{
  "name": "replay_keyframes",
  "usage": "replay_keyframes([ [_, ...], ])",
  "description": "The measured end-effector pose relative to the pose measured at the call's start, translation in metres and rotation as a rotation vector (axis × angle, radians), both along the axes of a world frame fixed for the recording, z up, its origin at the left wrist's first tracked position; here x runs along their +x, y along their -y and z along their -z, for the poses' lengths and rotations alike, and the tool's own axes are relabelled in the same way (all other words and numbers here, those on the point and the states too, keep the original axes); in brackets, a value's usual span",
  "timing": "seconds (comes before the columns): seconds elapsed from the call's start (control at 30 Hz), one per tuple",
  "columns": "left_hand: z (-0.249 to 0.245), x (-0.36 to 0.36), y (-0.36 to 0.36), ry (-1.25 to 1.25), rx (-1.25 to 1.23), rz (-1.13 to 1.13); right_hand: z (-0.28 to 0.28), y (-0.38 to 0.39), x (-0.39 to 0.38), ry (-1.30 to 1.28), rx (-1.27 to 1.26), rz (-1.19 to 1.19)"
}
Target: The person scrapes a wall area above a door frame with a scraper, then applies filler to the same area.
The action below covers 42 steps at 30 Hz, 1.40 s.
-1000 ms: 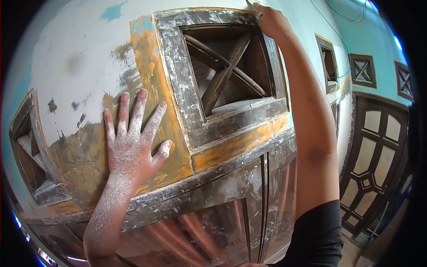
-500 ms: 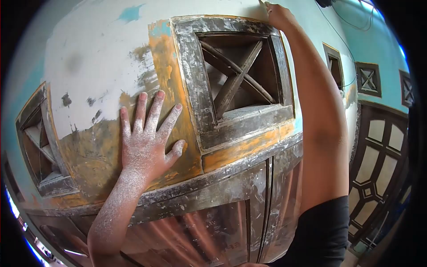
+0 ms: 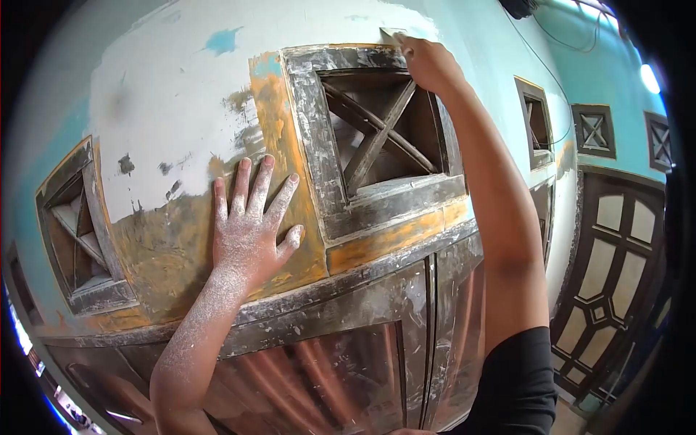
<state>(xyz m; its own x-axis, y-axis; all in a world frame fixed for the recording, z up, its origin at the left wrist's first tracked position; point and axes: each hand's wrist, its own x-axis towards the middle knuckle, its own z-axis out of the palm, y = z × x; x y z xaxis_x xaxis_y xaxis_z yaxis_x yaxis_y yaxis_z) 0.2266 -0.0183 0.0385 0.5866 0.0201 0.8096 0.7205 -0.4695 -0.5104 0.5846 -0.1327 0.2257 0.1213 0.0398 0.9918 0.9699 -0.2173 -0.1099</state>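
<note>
Right hand (image 3: 428, 61) is closed on a small pale flat piece (image 3: 392, 32), pressed at the top edge of the grey wooden vent frame (image 3: 312, 130). The piece is judged thin, light and best pinched by its edge, though it is mostly hidden in the grip. Left hand (image 3: 250, 228), dusted white, is spread flat on the orange-and-white patched wall (image 3: 167, 109) left of the frame.

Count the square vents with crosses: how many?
5 vents: one far left, one centre below the right hand, three further right along the turquoise wall. Others may be hidden.
</note>
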Motion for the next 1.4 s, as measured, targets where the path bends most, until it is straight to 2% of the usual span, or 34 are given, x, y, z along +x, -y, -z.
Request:
replay_keyframes([
  [0.1, -0.001, 0.0, 0.002, -0.003, -0.008, -0.001, -0.008, -0.011, -0.005, 0.068, 0.067, 0.05],
  [0.27, -0.001, 0.001, -0.001, -0.003, 0.012, -0.01, -0.038, -0.022, 0.011, -0.001, 0.057, 0.076],
  [0.37, 0.0, 0.001, -0.002, 0.0, 0.009, 0.001, -0.038, -0.018, 0.012, 0.091, -0.01, 0.096],
  [0.5, 0.0, 0.0, -0.002, 0.001, 0.006, 0.023, -0.027, -0.016, -0.019, -0.041, 0.031, 0.063],
  [0.57, -0.002, 0.0, -0.002, 0.001, 0.015, 0.015, -0.043, -0.018, -0.009, -0.019, 0.019, 0.056],
  [0.67, 0.0, 0.001, -0.005, 0.003, 0.024, 0.015, -0.031, -0.013, -0.019, -0.065, -0.013, 0.056],
  [0.73, 0.001, 0.0, -0.006, 0.003, 0.033, 0.035, -0.023, -0.015, -0.026, 0.026, 0.067, 0.064],
  [0.77, 0.001, 0.0, -0.007, 0.003, 0.036, 0.033, -0.026, -0.014, -0.03, -0.036, 0.048, 0.083],
  [0.87, 0.0, 0.0, -0.004, 0.002, 0.02, 0.047, -0.055, -0.012, -0.013, -0.026, -0.038, 0.193],
  [0.93, -0.001, 0.001, -0.005, -0.003, 0.009, 0.06, -0.074, -0.016, 0.009, 0.022, -0.027, 0.192],
  [1.0, 0.0, 0.001, -0.005, -0.013, -0.001, 0.07, -0.088, -0.015, 0.018, 0.061, -0.136, 0.207],
  [1.07, -0.002, 0.003, -0.004, -0.008, -0.005, 0.075, -0.088, -0.019, 0.019, 0.076, -0.061, 0.189],
  [1.2, -0.002, 0.003, -0.005, -0.005, 0.004, 0.108, -0.062, -0.009, -0.022, -0.181, -0.005, 0.163],
  [1.3, 0.0, -0.002, -0.008, -0.006, -0.01, 0.155, -0.051, -0.013, -0.022, -0.155, -0.003, 0.096],
  [1.4, -0.003, -0.016, -0.01, 0.015, -0.005, 0.107, -0.034, -0.01, -0.024, -0.116, -0.038, 0.058],
])
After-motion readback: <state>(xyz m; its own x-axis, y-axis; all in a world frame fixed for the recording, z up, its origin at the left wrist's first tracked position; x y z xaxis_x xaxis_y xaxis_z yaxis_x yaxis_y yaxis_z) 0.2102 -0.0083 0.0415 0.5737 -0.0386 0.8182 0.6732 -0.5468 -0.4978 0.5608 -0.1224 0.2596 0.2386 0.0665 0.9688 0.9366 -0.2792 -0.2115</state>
